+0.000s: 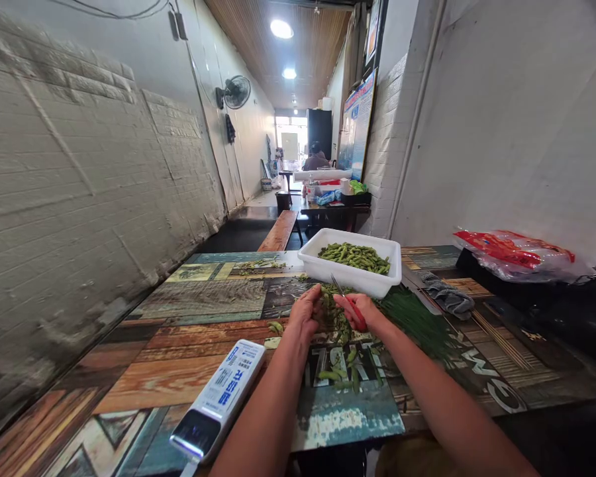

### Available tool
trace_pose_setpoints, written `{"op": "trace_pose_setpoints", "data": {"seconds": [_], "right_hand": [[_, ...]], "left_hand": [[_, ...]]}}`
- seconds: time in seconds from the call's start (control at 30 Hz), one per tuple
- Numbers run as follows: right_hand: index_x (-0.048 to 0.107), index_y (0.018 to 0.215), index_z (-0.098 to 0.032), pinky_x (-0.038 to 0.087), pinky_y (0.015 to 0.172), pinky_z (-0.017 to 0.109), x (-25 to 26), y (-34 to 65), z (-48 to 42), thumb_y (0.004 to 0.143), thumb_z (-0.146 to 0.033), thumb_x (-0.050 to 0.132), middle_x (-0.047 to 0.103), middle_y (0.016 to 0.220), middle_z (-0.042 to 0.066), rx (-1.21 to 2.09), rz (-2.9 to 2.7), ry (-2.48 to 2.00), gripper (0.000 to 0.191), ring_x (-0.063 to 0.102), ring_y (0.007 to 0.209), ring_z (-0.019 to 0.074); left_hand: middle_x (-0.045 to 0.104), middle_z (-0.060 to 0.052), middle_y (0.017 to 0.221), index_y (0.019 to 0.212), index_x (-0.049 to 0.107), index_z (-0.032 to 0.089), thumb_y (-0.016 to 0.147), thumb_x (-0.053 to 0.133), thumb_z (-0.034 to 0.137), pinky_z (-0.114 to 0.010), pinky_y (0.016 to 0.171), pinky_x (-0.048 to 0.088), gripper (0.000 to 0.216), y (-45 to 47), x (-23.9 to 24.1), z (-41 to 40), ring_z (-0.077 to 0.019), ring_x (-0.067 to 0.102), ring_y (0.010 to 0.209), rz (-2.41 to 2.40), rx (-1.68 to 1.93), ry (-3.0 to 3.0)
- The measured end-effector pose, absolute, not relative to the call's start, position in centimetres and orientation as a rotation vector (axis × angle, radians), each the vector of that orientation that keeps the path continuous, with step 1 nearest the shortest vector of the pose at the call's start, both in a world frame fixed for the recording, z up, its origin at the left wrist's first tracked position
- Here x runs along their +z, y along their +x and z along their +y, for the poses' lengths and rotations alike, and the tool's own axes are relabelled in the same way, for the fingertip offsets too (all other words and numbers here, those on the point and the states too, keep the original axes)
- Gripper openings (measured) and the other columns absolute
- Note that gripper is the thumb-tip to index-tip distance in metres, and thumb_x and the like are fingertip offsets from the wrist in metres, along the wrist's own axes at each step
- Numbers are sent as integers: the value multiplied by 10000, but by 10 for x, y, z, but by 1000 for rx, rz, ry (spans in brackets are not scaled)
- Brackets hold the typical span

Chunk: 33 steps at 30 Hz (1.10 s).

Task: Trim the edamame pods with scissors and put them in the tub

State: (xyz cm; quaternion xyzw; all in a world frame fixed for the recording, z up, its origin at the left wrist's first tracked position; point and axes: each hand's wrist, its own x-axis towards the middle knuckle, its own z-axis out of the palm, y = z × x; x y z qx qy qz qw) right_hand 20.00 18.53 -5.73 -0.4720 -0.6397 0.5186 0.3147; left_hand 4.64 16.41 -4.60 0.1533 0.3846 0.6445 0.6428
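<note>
My right hand (365, 310) is closed round red-handled scissors (353, 311), whose blades point up toward a white tray (322, 268). My left hand (305, 310) is closed on green bean pods (334, 311) beside the blades. A loose pile of pods (342, 368) lies on the table just below both hands. The tray behind the hands holds a heap of green pods (355, 257).
A white and blue power bank (218, 401) lies by my left forearm. Green chives (417, 321), a grey cloth (447, 298), bamboo skewers (499, 338) and a red plastic bag (519, 255) sit to the right. A person sits at a far table (316, 159).
</note>
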Motion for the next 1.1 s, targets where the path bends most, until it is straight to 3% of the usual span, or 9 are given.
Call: {"op": "trace_pose_setpoints", "data": {"seconds": [0.13,0.47,0.63,0.77,1.1], "right_hand": [[577,734,-181,328,325,213,-56,197,180,696,-745,533,498,423,-58,1537,-1726,-1197,567,478,336,109],[539,663,-186,334,353,232,-48,192,170,721,-782,472,455,402,-51,1273,-1839,-1312,603,465,343,116],[481,604,-191,325,359,221,-43,189,165,736,-779,448,462,411,-43,1220,-1885,-1281,603,448,335,98],[468,599,-192,324,337,217,-41,187,161,732,-781,450,454,404,-47,1261,-1819,-1254,604,445,318,98],[461,592,-205,315,269,231,-57,185,166,678,-757,554,420,355,-67,1457,-1666,-1378,567,409,264,109]], "left_hand": [[555,47,604,714,531,132,651,775,217,-164,340,132,266,51,-46,163,-5,253,333,920,1516,299],[566,52,582,743,551,122,527,855,307,-186,347,122,417,67,-47,159,-2,248,325,902,1606,297],[393,109,409,707,523,145,400,893,361,-177,356,131,527,73,-47,157,-29,278,325,886,1634,292],[349,120,387,670,476,166,396,892,362,-183,357,128,535,76,-47,156,-34,275,315,896,1634,283],[426,89,432,684,520,149,430,861,329,-192,387,201,462,76,-58,162,-45,313,365,1089,1647,289]]}}
